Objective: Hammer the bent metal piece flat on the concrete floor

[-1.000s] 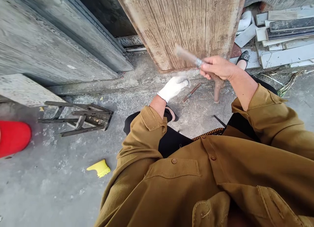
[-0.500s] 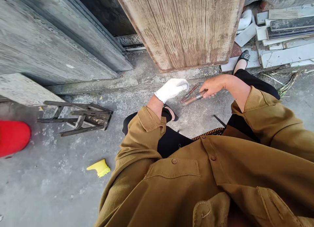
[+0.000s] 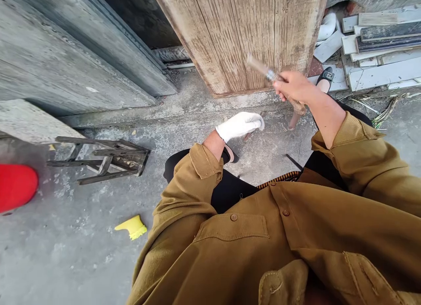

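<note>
My right hand point(image 3: 296, 86) is bare and wrapped round a wooden-handled tool point(image 3: 270, 73). A silvery band circles the tool, and its pale, motion-blurred end points up and left in front of the wooden panel point(image 3: 243, 46). Below that hand, a brownish length point(image 3: 294, 120) shows; I cannot tell whether it belongs to the tool. My left hand point(image 3: 241, 126), in a white glove, is low over the concrete with its fingers curled together. What they hold is hidden. A small reddish-brown piece point(image 3: 247, 137) shows just beneath the gloved fingers.
A dark wooden stool point(image 3: 108, 160) lies on its side at left, near a red rounded object point(image 3: 16, 188). A yellow piece point(image 3: 132, 227) lies on the floor. Stacked boards point(image 3: 384, 55) and a white pipe point(image 3: 327, 26) are at upper right.
My right hand has risen with the tool, whose end swung from low near the glove to up in front of the panel. The gloved left hand has shifted slightly right and down.
</note>
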The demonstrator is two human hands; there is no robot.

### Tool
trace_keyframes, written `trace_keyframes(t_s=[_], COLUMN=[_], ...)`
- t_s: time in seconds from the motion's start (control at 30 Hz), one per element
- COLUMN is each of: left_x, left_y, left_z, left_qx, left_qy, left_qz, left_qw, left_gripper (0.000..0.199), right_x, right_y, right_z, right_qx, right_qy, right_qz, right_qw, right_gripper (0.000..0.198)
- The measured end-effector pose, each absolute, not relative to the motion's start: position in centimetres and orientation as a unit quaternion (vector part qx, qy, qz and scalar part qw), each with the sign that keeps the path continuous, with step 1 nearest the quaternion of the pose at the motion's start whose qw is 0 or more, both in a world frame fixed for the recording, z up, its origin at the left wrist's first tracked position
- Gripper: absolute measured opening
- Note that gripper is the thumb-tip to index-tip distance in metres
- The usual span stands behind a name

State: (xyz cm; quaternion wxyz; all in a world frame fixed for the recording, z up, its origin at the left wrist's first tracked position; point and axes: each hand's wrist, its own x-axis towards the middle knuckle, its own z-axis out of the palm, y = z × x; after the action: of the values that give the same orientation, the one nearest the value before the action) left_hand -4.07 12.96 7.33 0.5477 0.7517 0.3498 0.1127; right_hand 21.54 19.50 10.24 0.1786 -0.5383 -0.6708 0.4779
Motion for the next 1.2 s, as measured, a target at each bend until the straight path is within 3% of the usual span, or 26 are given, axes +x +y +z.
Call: trace_keyframes(t_s=[0.13,0.2,0.27,0.47,0.57,0.67,0.77,0.83,0.93,1.03,1.1,1.2], left_x=[-4.6,-4.9,-5.2,-5.3,-5.1,-4.6,-3.9,-3.7,-4.0,-4.7,-5.1,-5.1], left_y=[12.9,13.1,13.3,14.3,14.4,13.9,13.0,12.5,12.2,12.5,13.0,13.5], left_z=[7.2,6.8,6.3,5.2,5.3,6.0,6.9,7.3,7.4,7.1,6.8,6.5], left_qx=[0.757,0.75,0.741,0.75,0.747,0.728,0.715,0.718,0.727,0.739,0.752,0.762], left_qy=[0.353,0.377,0.405,0.448,0.469,0.447,0.393,0.361,0.351,0.4,0.434,0.468], left_qz=[0.115,0.143,0.16,0.172,0.176,0.173,0.153,0.13,0.133,0.173,0.178,0.157], left_qw=[0.537,0.524,0.512,0.456,0.438,0.491,0.557,0.581,0.575,0.514,0.464,0.42], left_gripper=[0.03,0.029,0.026,0.024,0.026,0.031,0.032,0.031,0.03,0.026,0.025,0.025], right_x=[20.2,19.4,18.8,19.7,21.2,21.8,21.6,21.2,20.6,19.9,19.6,19.9], right_y=[18.8,17.8,16.8,17.0,17.9,18.5,19.1,19.4,19.1,17.8,17.1,16.8], right_z=[8.9,9.0,9.3,10.9,11.9,12.1,11.2,10.2,8.9,8.7,9.2,10.7], right_qx=[-0.51,-0.414,-0.317,-0.242,-0.318,-0.419,-0.516,-0.567,-0.537,-0.383,-0.288,-0.235], right_qy=[-0.78,-0.777,-0.758,-0.743,-0.722,-0.653,-0.591,-0.629,-0.751,-0.774,-0.758,-0.746], right_qz=[0.34,0.392,0.47,0.583,0.613,0.61,0.568,0.498,0.379,0.416,0.493,0.577], right_qw=[-0.125,-0.267,-0.324,-0.222,-0.044,0.163,0.248,0.187,-0.062,-0.286,-0.317,-0.237], right_gripper=[0.021,0.018,0.016,0.021,0.025,0.027,0.021,0.017,0.02,0.018,0.015,0.018])
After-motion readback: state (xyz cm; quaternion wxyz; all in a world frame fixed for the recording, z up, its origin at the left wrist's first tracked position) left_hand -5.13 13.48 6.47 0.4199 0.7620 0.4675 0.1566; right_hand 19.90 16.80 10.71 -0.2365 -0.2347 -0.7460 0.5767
